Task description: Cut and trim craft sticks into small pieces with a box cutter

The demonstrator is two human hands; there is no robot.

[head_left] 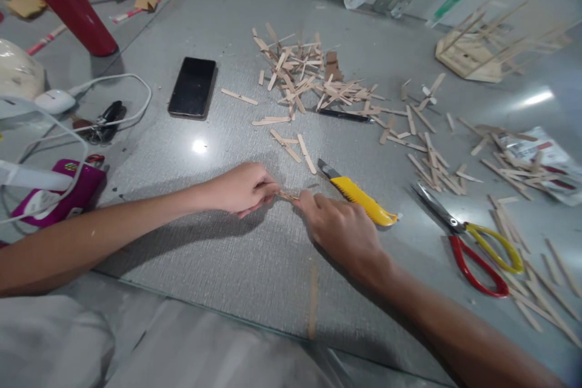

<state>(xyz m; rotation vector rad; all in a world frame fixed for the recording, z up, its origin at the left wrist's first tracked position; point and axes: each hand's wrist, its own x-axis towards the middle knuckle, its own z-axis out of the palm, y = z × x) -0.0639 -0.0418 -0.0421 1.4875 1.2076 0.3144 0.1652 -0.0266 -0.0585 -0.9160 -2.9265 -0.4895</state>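
My left hand [243,188] is closed in a pinch on one end of a small wooden stick [288,196], low over the grey mat [236,254]. My right hand [339,227] grips the same stick's other end, fingers curled. Just behind my right hand lies a yellow utility knife [359,195], blade out and pointing up-left. Red-and-yellow scissors [473,242] lie to the right of it.
A heap of cut wooden sticks [309,79] covers the mat's far middle and right. A black phone [193,87] lies at far left, a black pen [343,115] near the heap. A stick-built frame [486,48] stands far right. A pink device [59,197] with white cables sits at left.
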